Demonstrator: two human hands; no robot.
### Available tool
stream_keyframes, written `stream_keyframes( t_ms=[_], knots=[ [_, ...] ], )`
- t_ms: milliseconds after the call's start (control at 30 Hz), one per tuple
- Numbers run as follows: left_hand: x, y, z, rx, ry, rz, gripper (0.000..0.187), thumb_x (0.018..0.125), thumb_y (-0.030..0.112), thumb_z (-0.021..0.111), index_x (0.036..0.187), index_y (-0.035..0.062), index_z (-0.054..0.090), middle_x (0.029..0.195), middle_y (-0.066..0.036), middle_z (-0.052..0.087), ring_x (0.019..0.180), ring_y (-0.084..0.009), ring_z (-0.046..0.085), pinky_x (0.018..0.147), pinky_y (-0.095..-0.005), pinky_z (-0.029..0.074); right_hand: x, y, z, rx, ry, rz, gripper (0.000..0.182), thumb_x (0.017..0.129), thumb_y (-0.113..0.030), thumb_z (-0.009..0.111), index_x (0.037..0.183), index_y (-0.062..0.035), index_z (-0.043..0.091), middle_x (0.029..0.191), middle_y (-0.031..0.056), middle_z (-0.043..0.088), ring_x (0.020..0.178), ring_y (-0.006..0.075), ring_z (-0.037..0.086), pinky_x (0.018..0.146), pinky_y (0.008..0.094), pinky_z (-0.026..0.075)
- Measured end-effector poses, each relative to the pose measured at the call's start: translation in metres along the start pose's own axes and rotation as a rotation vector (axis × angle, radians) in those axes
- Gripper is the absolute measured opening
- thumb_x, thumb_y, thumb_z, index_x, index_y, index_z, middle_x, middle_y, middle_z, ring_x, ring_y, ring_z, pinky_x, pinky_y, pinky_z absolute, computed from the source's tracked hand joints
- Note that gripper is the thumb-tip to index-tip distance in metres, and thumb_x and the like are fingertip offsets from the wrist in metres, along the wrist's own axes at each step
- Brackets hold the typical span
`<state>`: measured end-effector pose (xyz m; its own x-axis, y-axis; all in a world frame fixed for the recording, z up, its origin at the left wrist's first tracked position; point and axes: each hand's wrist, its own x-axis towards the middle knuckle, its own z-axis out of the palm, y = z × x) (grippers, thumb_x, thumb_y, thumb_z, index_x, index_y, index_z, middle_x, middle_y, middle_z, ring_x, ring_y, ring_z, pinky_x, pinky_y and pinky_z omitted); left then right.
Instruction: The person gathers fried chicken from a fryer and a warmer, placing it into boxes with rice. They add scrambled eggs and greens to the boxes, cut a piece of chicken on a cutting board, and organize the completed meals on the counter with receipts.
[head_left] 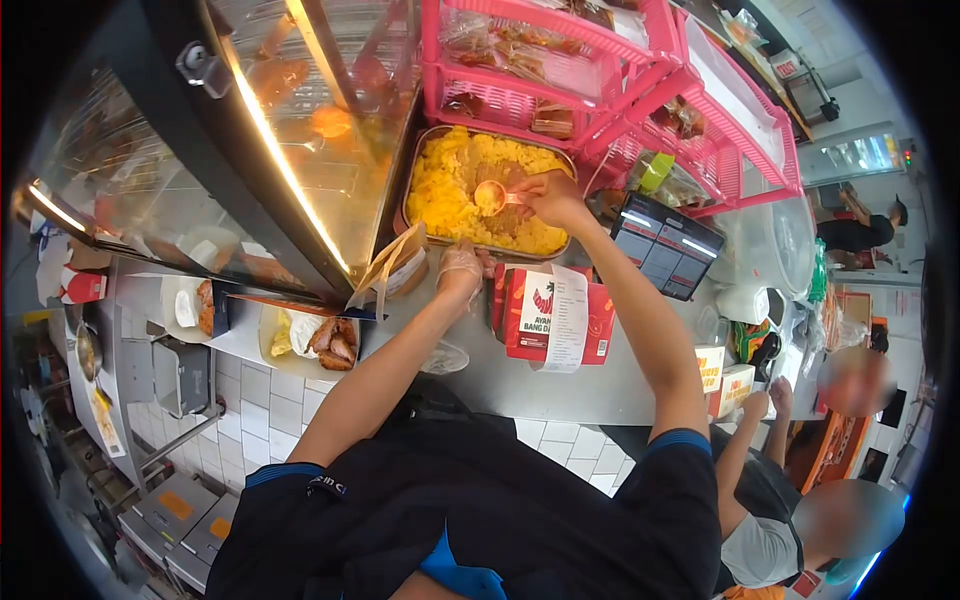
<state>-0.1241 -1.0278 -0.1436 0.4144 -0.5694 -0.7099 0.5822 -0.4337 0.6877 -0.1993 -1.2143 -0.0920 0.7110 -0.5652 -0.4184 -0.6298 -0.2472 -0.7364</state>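
A metal tray [568, 160] holds yellow, crumbly food [440, 195] that looks like scrambled egg, with the brownish tray bottom bare in the middle. My right hand [552, 198] is closed round the handle of a small scoop [489, 197], which has some yellow food in its bowl, over the tray. At the tray's near edge is my left hand [464, 268] in a clear plastic glove. Its fingers are curled, and what they grip, if anything, is hidden. Right below the tray stands a red and white box [535, 315] with a long paper receipt [568, 320] on it.
Pink plastic racks [520, 95] with packets stand behind the tray. A tablet [667, 246] is at right; a lit glass display case [265, 150] is at left. An open paper box [395, 265], a clear lid [446, 358] and food boxes [310, 340] lie nearby. Other people [765, 520] are at right.
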Motion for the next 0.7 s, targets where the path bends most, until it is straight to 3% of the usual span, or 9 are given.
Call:
stream_keyframes(
  t_ms=[67, 133, 233, 300, 333, 400, 500, 633, 700],
  knots=[
    [0.001, -0.002, -0.002, -0.036, -0.051, -0.008, 0.035, 0.099, 0.032, 0.034, 0.091, 0.0071, 0.058, 0.078, -0.006, 0.065, 0.062, -0.0128, 0.059, 0.046, -0.0272, 0.037, -0.002, 0.001, -0.002, 0.369, 0.104, 0.041, 0.017, 0.092, -0.001, 0.06, 0.106, 0.0052, 0.068, 0.091, 0.0112, 0.071, 0.071, 0.0131, 0.067, 0.065, 0.0245, 0.054],
    [0.002, -0.001, -0.003, -0.046, -0.056, 0.009, 0.033, 0.098, 0.031, 0.035, 0.091, 0.0076, 0.057, 0.077, -0.006, 0.064, 0.062, -0.013, 0.059, 0.046, -0.027, 0.036, -0.008, 0.004, -0.007, 0.286, 0.157, 0.053, 0.019, 0.092, -0.003, 0.061, 0.107, 0.0087, 0.066, 0.093, 0.0117, 0.071, 0.071, 0.0136, 0.067, 0.065, 0.025, 0.054],
    [-0.002, 0.0, -0.002, -0.083, -0.051, -0.002, 0.033, 0.099, 0.029, 0.036, 0.088, 0.0047, 0.055, 0.073, -0.008, 0.063, 0.057, -0.0158, 0.057, 0.046, -0.0287, 0.039, -0.021, 0.007, -0.003, 0.354, 0.231, 0.0, 0.021, 0.089, -0.004, 0.063, 0.109, -0.0012, 0.069, 0.088, 0.0143, 0.072, 0.071, 0.0218, 0.07, 0.065, 0.0322, 0.055],
    [-0.004, 0.004, 0.001, -0.117, -0.04, -0.015, 0.036, 0.1, 0.029, 0.036, 0.085, 0.0015, 0.054, 0.068, -0.011, 0.061, 0.052, -0.0183, 0.055, 0.047, -0.0306, 0.042, -0.034, 0.006, 0.005, -0.479, 0.516, -0.432, 0.022, 0.088, -0.003, 0.06, 0.108, 0.0005, 0.068, 0.098, 0.0168, 0.071, 0.083, 0.0334, 0.067, 0.077, 0.0363, 0.055],
    [-0.002, 0.003, 0.001, -0.145, -0.034, -0.029, 0.035, 0.099, 0.028, 0.036, 0.085, 0.0017, 0.054, 0.068, -0.012, 0.062, 0.052, -0.0185, 0.055, 0.046, -0.0304, 0.042, -0.037, 0.004, 0.007, -0.482, 0.518, -0.435, 0.022, 0.088, -0.003, 0.06, 0.108, 0.0005, 0.068, 0.098, 0.0168, 0.071, 0.083, 0.0334, 0.067, 0.077, 0.0363, 0.055],
    [0.002, 0.002, 0.003, -0.179, -0.029, -0.041, 0.035, 0.099, 0.028, 0.036, 0.084, 0.0018, 0.054, 0.069, -0.012, 0.062, 0.053, -0.0186, 0.055, 0.046, -0.0301, 0.042, -0.041, 0.001, 0.007, -0.435, 0.508, -0.365, 0.028, 0.083, -0.001, 0.059, 0.109, -0.0057, 0.069, 0.099, 0.018, 0.069, 0.09, 0.0406, 0.063, 0.083, 0.0428, 0.052],
    [0.003, 0.0, 0.002, -0.177, -0.03, -0.011, 0.035, 0.099, 0.028, 0.036, 0.084, 0.002, 0.054, 0.068, -0.013, 0.062, 0.053, -0.0184, 0.056, 0.045, -0.0303, 0.041, -0.002, 0.053, 0.015, -0.6, 0.412, -0.376, 0.033, 0.081, 0.001, 0.059, 0.111, -0.0085, 0.068, 0.096, 0.0181, 0.069, 0.089, 0.0384, 0.064, 0.081, 0.0453, 0.051],
    [0.014, -0.008, 0.0, -0.227, -0.069, -0.029, 0.031, 0.098, 0.026, 0.037, 0.084, 0.004, 0.055, 0.068, -0.01, 0.062, 0.053, -0.0179, 0.057, 0.046, -0.0297, 0.041, -0.038, 0.006, 0.027, -0.589, 0.251, -0.351, 0.033, 0.078, 0.004, 0.057, 0.107, -0.0058, 0.07, 0.092, 0.0186, 0.069, 0.089, 0.0373, 0.065, 0.082, 0.0453, 0.051],
    [0.012, -0.006, -0.003, -0.243, -0.095, -0.056, 0.03, 0.098, 0.025, 0.038, 0.084, 0.0048, 0.055, 0.068, -0.009, 0.063, 0.054, -0.0178, 0.057, 0.046, -0.0295, 0.04, -0.056, -0.015, 0.033, -0.623, 0.024, -0.403, 0.027, 0.078, 0.004, 0.058, 0.1, -0.0037, 0.072, 0.087, 0.0209, 0.068, 0.084, 0.039, 0.066, 0.079, 0.0439, 0.053]
  ],
)
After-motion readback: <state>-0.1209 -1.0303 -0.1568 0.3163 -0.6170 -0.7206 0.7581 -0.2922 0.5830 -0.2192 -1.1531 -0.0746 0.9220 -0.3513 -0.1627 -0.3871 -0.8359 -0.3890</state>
